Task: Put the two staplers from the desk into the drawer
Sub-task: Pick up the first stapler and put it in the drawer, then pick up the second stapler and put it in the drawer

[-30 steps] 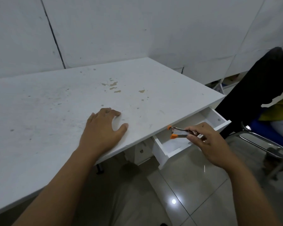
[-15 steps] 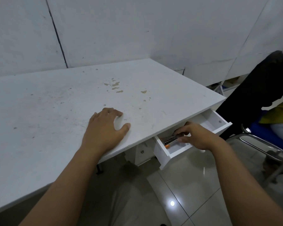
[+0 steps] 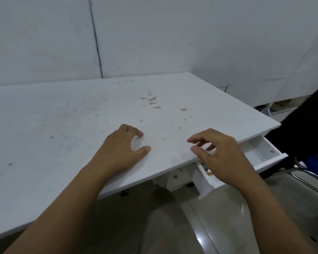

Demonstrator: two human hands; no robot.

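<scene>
Both hands are bare and hold nothing. The left hand [image 3: 120, 150] lies palm down on the white desk [image 3: 62, 125], fingers bent a little, thumb stretched out toward the desk's near edge. The right hand [image 3: 222, 156] hangs over that edge, fingers loosely curled and apart, thumb and forefinger not meeting. Under its palm the drawer [image 3: 268, 156] stands pulled out, its white front running off to the right of the wrist. Just below the thumb, at the drawer's left end, a small scrap of orange and metal shows: a stapler [image 3: 208, 171] lying inside. The hand covers the rest, so I cannot tell which way it points or how its length runs. Of a second stapler I see no part.
</scene>
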